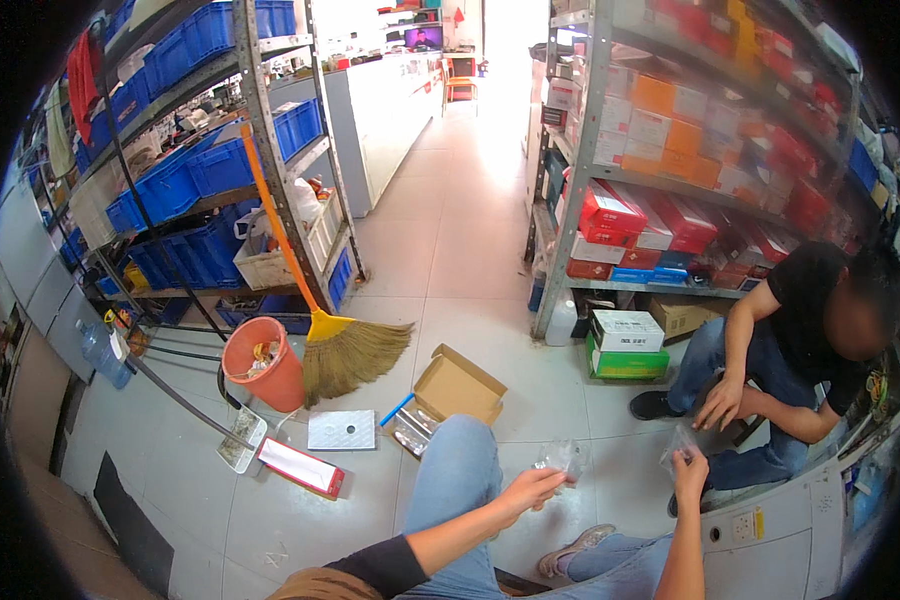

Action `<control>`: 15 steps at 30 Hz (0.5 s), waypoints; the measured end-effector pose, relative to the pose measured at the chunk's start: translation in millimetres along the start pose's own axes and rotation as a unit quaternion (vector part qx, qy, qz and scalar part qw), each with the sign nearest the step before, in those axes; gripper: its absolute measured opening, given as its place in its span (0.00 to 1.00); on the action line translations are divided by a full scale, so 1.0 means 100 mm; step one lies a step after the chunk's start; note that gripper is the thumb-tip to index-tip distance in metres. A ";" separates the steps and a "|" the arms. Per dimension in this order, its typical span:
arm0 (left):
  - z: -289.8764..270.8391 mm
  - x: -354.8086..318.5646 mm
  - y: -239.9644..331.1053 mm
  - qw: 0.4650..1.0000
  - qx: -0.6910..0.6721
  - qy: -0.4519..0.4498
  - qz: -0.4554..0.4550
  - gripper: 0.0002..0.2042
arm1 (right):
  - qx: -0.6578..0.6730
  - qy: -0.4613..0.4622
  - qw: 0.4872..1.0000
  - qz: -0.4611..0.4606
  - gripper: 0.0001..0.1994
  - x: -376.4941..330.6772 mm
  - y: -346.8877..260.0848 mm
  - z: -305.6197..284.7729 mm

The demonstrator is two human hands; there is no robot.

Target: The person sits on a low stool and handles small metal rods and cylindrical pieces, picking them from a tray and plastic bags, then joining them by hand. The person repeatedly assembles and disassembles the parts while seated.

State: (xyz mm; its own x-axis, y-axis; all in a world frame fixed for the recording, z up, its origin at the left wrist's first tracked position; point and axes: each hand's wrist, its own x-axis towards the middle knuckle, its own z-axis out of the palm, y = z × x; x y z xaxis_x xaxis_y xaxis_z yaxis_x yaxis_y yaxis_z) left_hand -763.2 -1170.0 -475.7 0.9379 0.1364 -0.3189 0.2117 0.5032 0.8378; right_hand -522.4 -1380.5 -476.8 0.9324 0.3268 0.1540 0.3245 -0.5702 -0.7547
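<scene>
Right of the cardboard box (pixel 462 382), left hand (pixel 533 489) and right hand (pixel 689 470) each pinch a clear bag (pixel 564 457), likely light, slippery; grip edges.

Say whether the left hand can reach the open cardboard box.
Probably yes: the far half of the open box looks unobstructed, though the left knee hides part, and the left hand holds a clear bag.

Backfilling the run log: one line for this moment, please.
left hand: holds clear plastic bag | right hand: holds second clear bag | open cardboard box: on floor | co-worker: at right
</scene>
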 end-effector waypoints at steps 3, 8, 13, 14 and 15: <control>0.17 0.20 0.25 0.977 0.184 0.055 0.094 0.20 | 0.107 -0.095 0.989 -0.024 0.09 -0.40 -0.47 0.06; 0.36 0.33 0.45 0.939 0.315 0.031 0.134 0.20 | 0.051 -0.141 0.971 -0.188 0.08 -0.97 -1.12 0.10; 0.43 0.24 0.39 0.965 0.207 -0.028 0.156 0.14 | 0.038 -0.108 0.972 -0.204 0.09 -1.15 -1.25 0.23; 0.44 0.23 0.40 0.946 0.244 0.008 0.212 0.13 | 0.029 -0.112 0.978 -0.174 0.08 -1.17 -1.24 0.22; 0.43 0.20 0.41 0.951 0.243 0.002 0.191 0.13 | 0.033 -0.114 0.978 -0.171 0.08 -1.21 -1.22 0.21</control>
State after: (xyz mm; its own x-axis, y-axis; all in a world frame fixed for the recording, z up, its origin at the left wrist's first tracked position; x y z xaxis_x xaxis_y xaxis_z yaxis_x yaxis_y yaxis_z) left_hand -724.4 -1183.3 -428.2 0.9710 0.2338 0.0499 -0.0424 -0.0370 0.9984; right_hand -677.7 -1334.6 -417.1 0.7099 0.6530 0.2640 0.5927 -0.3514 -0.7247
